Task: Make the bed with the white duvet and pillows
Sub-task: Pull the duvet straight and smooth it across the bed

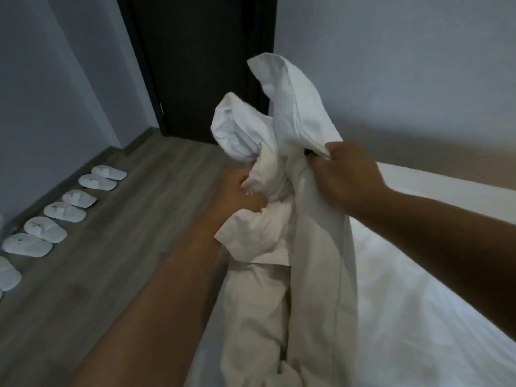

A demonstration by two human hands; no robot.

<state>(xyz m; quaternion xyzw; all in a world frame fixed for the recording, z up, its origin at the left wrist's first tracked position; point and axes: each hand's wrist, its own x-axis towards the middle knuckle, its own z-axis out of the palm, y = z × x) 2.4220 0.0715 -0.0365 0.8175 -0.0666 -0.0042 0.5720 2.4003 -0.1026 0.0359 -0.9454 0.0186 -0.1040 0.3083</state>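
White duvet (pixel 315 247) bunched in both fists, left hand (pixel 240 194) and right hand (pixel 349 174); slippers (pixel 69 210) line wood floor (pixel 111 261).

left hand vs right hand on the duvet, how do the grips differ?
Height: the left hand sits lower, the right hand higher and further right.
What each holds: the left hand grips a twisted, bunched knot of the white duvet; the right hand pinches a flatter edge flap near the top.
View: the left hand shows mostly thumb side, partly hidden by cloth; the right hand shows its back.
Shared: both hold the same duvet, lifted above the bed.
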